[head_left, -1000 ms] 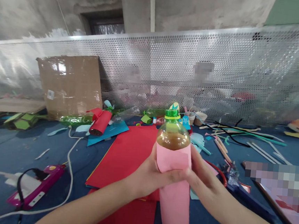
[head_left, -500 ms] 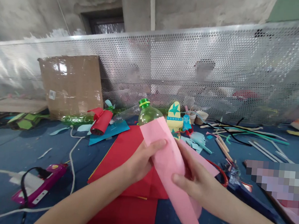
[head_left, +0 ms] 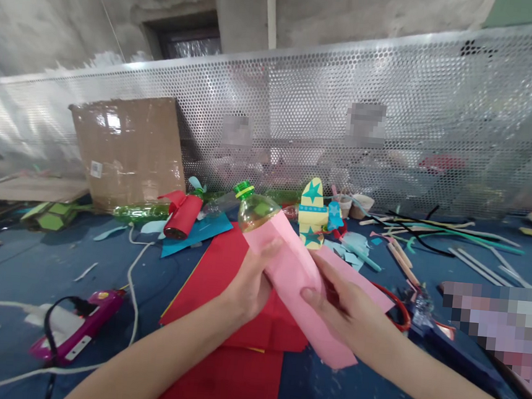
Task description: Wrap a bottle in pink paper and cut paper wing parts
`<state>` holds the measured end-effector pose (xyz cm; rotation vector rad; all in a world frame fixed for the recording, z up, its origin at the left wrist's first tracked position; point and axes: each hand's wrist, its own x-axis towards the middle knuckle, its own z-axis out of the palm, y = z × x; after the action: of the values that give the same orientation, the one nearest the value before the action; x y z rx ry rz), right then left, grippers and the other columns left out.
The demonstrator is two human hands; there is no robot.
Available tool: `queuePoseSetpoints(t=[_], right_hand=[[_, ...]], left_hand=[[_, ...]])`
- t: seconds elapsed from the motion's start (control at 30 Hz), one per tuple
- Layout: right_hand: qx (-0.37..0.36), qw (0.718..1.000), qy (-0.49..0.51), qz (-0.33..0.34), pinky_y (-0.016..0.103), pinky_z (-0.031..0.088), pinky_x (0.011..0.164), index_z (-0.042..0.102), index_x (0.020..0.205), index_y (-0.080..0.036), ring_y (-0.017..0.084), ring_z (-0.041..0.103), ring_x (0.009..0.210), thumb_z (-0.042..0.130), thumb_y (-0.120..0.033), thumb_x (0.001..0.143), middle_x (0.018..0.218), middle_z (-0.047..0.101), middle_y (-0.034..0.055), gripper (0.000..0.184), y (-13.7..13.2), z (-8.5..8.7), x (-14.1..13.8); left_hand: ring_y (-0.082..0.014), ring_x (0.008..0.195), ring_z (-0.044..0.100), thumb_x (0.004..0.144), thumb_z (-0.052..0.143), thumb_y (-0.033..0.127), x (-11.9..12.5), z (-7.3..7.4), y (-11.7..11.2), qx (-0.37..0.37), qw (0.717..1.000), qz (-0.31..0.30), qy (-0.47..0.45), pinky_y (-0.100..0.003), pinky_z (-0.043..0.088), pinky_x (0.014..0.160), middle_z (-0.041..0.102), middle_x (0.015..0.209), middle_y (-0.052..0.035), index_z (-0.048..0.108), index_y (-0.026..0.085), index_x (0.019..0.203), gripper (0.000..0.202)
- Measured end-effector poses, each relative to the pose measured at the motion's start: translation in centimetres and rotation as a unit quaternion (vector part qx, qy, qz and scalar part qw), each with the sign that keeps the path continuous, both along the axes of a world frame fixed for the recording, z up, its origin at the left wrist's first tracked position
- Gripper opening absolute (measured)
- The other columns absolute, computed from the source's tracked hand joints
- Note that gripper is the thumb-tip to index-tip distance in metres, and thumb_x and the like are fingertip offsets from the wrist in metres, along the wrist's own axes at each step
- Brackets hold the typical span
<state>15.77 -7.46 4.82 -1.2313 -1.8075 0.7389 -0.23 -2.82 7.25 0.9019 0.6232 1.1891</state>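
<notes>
Both hands hold a clear plastic bottle (head_left: 256, 211) with a green cap (head_left: 243, 189), its neck tilted up to the left. Pink paper (head_left: 290, 276) wraps round the bottle's body, and the lower part of the bottle is hidden inside. My left hand (head_left: 254, 279) grips the wrapped bottle from the left, thumb pressed on the paper near the top edge. My right hand (head_left: 338, 299) is closed round its right side, thumb on the paper's face. Under the hands lie red paper sheets (head_left: 208, 275); more pink paper (head_left: 356, 279) lies behind my right hand.
A red-wrapped bottle piece (head_left: 184, 215) rests on blue paper (head_left: 207, 235). A purple power strip (head_left: 80, 326) with a white cable is at left. A yellow cutout with stars (head_left: 309, 219), cups, strips and a pixelated flat object (head_left: 501, 332) are right. Behind stand a cardboard panel (head_left: 130, 150) and perforated metal screen (head_left: 310, 116).
The bottle has tipped further left, showing more of its shoulder. The paper's long lower corner has drawn in closer round the bottle.
</notes>
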Motion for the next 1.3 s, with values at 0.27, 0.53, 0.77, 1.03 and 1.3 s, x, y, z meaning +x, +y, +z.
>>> queuePoseSetpoints(t=[0.27,0.53,0.77,1.03,1.3], right_hand=[[-0.020,0.999,-0.037,0.008,0.057,0.045,0.099,0.034,0.146,-0.021,0.036,0.055,0.122,0.064,-0.051,0.081,0.140,0.054,0.0150,0.078,-0.3,0.2,0.0],[-0.070,0.995,0.047,0.047,0.047,0.049,0.097,0.051,0.133,-0.021,0.034,0.056,0.121,0.069,-0.048,0.077,0.130,0.063,0.0102,0.065,-0.1,1.2,0.5],[-0.096,0.994,0.025,0.050,0.049,0.048,0.096,0.045,0.139,-0.018,0.035,0.054,0.122,0.065,-0.062,0.076,0.135,0.058,0.0146,0.080,-0.2,1.1,0.6],[-0.088,0.995,-0.048,0.020,0.038,0.054,0.072,0.063,0.115,-0.018,0.028,0.069,0.086,0.050,-0.060,0.087,0.096,0.074,0.0078,0.052,-0.7,1.5,0.1],[-0.020,0.996,-0.083,0.001,0.046,0.052,0.089,0.054,0.129,-0.017,0.033,0.063,0.111,0.049,-0.054,0.089,0.122,0.068,0.0133,0.054,0.0,1.2,0.3]], left_hand=[[-0.0251,0.083,0.067,0.065,0.077,0.051,-0.5,1.1,1.4,-0.056,0.991,0.107,-0.051,-0.036,0.053,0.080,0.071,0.082,-0.0087,0.066,0.013,0.088,0.046],[-0.0225,0.079,0.068,0.065,0.075,0.055,-1.5,1.9,2.9,0.008,0.986,0.141,-0.088,-0.034,0.054,0.080,0.071,0.081,-0.0048,0.068,0.015,0.087,0.046],[-0.0271,0.090,0.066,0.060,0.080,0.054,-0.1,0.2,0.5,-0.010,0.999,0.044,-0.014,-0.036,0.053,0.081,0.070,0.088,-0.0086,0.065,0.013,0.093,0.054],[-0.0216,0.083,0.063,0.064,0.078,0.049,0.2,-0.6,-0.1,0.021,1.000,0.004,-0.004,-0.033,0.052,0.076,0.069,0.090,-0.0083,0.066,0.014,0.093,0.047],[-0.0207,0.082,0.063,0.064,0.080,0.042,-0.2,0.1,0.7,0.079,0.996,0.034,0.007,-0.032,0.051,0.075,0.068,0.091,-0.0060,0.067,0.016,0.091,0.040]])
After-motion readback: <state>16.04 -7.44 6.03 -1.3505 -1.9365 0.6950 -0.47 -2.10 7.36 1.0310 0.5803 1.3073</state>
